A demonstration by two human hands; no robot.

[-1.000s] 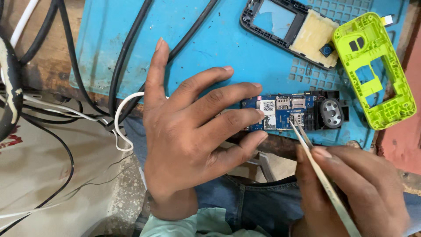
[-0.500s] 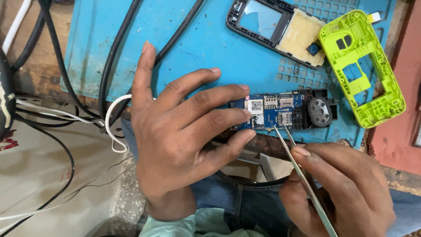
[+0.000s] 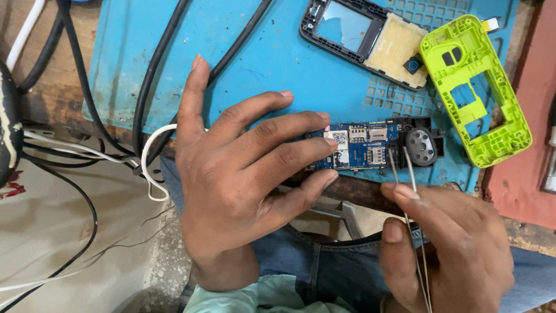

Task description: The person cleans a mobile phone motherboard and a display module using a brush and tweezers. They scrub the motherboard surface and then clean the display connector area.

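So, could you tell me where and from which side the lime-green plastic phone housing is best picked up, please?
Probably by its two long side rails, pinched across the narrow width from above. The lime-green plastic phone housing lies flat and hollow side up on the blue work mat, tilted, with open cut-outs through its middle, so the rims look the firmest part. Its right side is free; the black screen frame crowds the left.

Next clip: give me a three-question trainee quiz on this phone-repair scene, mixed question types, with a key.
1. True or false: the left hand presses the blue circuit board against the blue mat.
2. What does the right hand hold?
A. screwdriver
B. tweezers
C. brush
3. Fill in: the phone shell lying at the mat's right is bright ____.

Key:
1. True.
2. B, tweezers, tips at the board beside the round speaker.
3. Green.
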